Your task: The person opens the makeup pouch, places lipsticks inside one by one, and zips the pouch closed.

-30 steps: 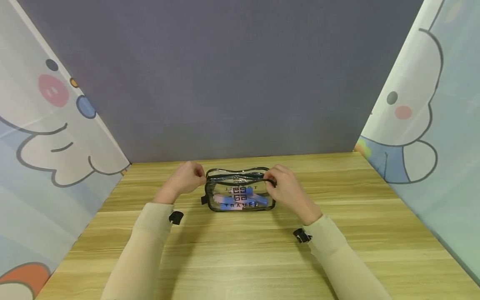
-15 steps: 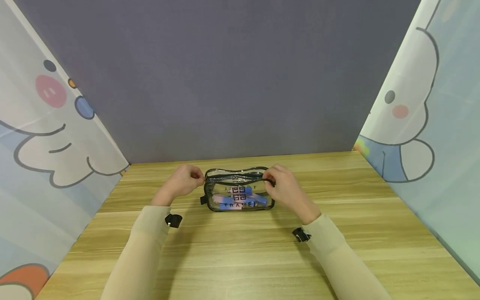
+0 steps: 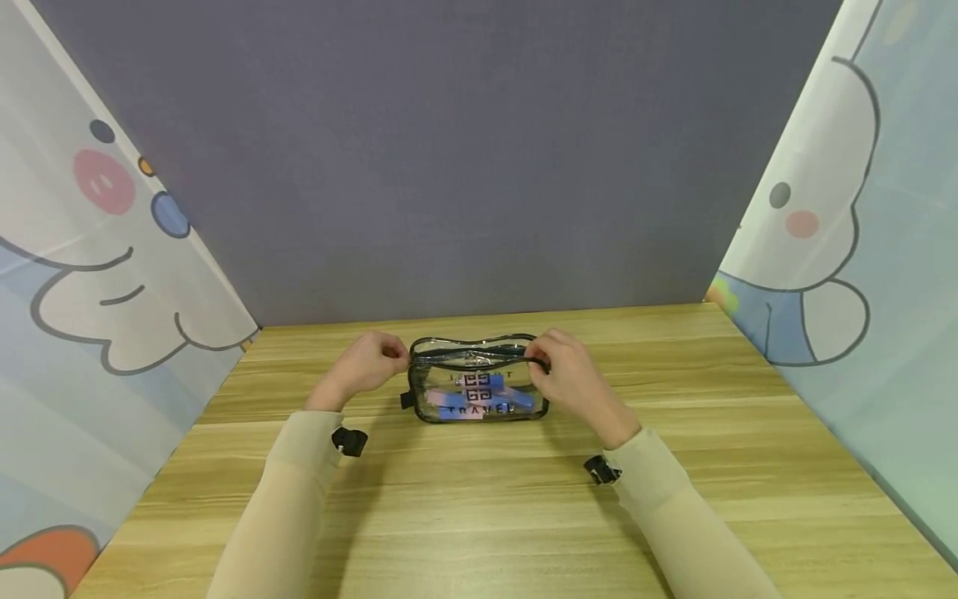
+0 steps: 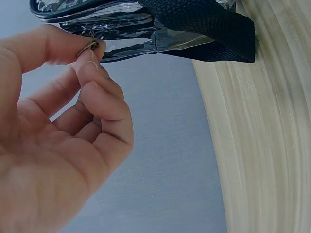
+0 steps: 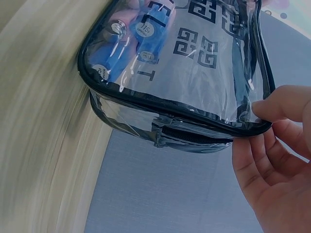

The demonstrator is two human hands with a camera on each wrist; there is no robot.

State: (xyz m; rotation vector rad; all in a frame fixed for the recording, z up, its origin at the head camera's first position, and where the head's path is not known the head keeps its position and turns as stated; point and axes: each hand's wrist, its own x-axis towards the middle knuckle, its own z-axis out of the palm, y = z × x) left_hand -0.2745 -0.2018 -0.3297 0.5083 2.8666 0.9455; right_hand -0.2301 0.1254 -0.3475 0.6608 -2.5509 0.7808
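A clear pouch (image 3: 479,384) with black piping and dark "TRAVEL" lettering stands upright on the wooden table. Inside it lie several pink-and-blue tubes (image 5: 150,31) with round white labels. At the pouch's left end, my left hand (image 3: 367,363) pinches a small metal zipper pull (image 4: 92,46) between thumb and index finger, its other fingers curled. A black fabric tab (image 4: 214,29) sticks out from that end. My right hand (image 3: 572,374) grips the front upper right corner, thumb on the clear front and fingers beneath the piping. The dark zipper (image 5: 194,136) runs between the two piped edges.
The wooden table (image 3: 479,516) extends around the pouch. A grey panel (image 3: 464,166) rises behind the table's back edge. Cartoon-printed curtains (image 3: 906,249) hang along both sides. Black straps circle both wrists over light sleeves.
My left hand has dropped very slightly at the pouch's left end. The pouch and my right hand stay practically where they were.
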